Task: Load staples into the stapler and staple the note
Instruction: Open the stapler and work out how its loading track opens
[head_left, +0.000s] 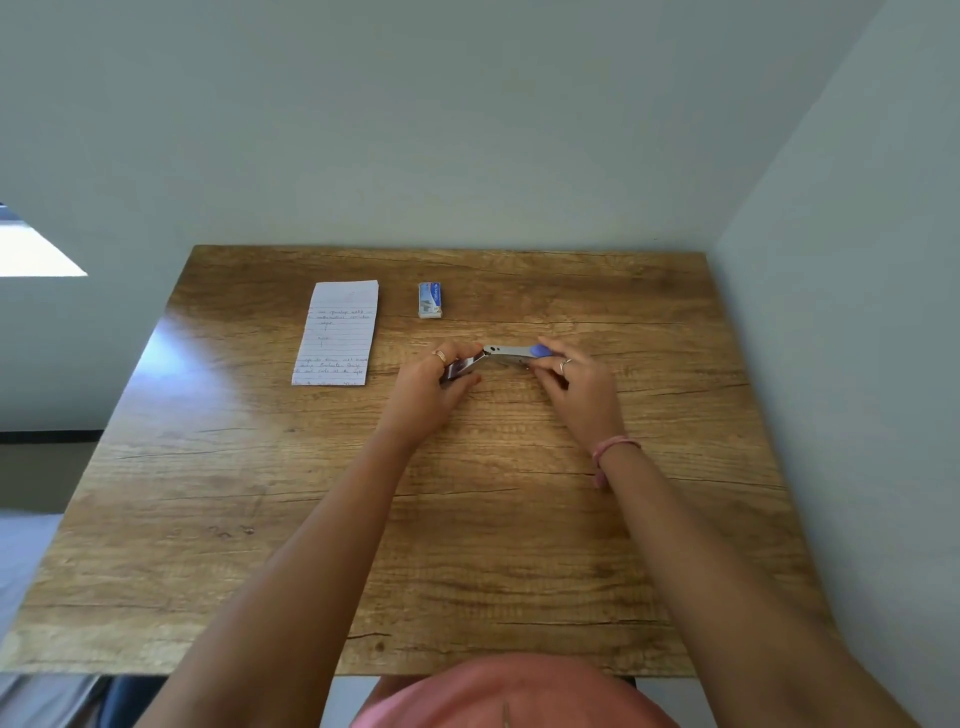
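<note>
Wooden table (519, 545) meets walls at twelve and three o'clock, with bare board nearest the person. At centre, the left hand (434, 382) and right hand (576, 387) each grip an end of the swung-open silver-and-blue stapler (511, 354); note (337, 332) at ten o'clock, staple box (430, 300) at twelve.

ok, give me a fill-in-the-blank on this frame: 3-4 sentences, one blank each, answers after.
1. Both hands, left hand and right hand, hold the ____.
2. The staple box lies to the ____ of the note.
3. The note bears ____ lines of text.
4. The stapler has a ____ tip by the right hand.

Answers: stapler; right; handwritten; blue
</note>
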